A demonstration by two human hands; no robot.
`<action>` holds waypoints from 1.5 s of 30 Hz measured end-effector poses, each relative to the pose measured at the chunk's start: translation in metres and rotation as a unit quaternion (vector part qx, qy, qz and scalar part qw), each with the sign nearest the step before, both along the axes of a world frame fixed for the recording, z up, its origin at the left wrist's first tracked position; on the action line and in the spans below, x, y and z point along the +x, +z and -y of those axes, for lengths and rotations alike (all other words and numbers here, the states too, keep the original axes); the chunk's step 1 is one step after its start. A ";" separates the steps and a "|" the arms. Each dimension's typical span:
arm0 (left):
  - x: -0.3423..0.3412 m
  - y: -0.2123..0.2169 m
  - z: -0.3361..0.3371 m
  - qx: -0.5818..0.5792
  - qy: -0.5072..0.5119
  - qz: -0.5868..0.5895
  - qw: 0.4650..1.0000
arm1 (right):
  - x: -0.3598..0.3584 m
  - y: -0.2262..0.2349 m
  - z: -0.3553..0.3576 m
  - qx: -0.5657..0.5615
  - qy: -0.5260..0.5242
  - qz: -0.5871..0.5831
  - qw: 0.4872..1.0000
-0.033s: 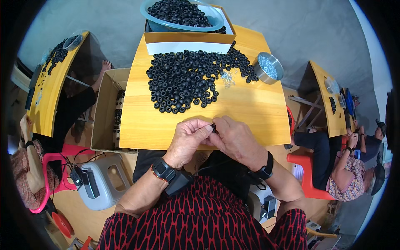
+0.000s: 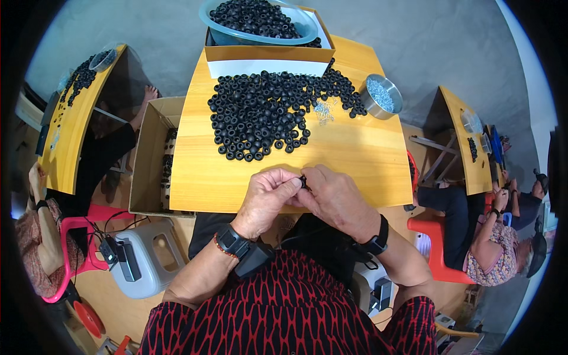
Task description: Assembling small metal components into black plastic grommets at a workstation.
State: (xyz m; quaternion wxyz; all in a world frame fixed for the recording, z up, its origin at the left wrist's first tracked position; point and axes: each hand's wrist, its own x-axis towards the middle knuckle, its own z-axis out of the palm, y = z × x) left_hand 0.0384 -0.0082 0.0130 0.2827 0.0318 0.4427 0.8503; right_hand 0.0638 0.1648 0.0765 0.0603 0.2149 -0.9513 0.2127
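Note:
Above the near edge of the wooden table (image 2: 349,154), my two hands meet with fingertips pinched together. Between them is a small round black piece (image 2: 304,181), mostly covered by the fingers. My left hand (image 2: 267,192) is closed on it with thumb and forefinger, and my right hand (image 2: 337,194) grips it from the other side. Beyond the hands spreads a large pile of black ring-like pieces (image 2: 254,121), many with a hollow centre. To its right lie several tiny clear-bluish bits (image 2: 323,111), beside a metal bowl (image 2: 395,105) of similar bits.
A blue basin (image 2: 208,23) heaped with black pieces rests on an open box (image 2: 266,61) at the back. Left of the table stands a cardboard carton (image 2: 145,160). A grey stool (image 2: 142,278) is at lower left. People sit at other tables (image 2: 74,142) on both sides.

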 end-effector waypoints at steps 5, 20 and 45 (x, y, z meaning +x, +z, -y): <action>-0.002 0.006 0.004 -0.068 -0.022 -0.049 0.996 | -0.001 0.005 -0.004 0.008 0.022 0.014 1.000; -0.005 0.005 0.005 -0.082 -0.053 -0.082 0.992 | 0.008 0.003 0.003 0.059 0.045 0.025 0.997; -0.004 0.003 -0.002 -0.075 0.004 -0.060 0.995 | 0.001 -0.028 0.007 -0.038 -0.022 0.009 0.999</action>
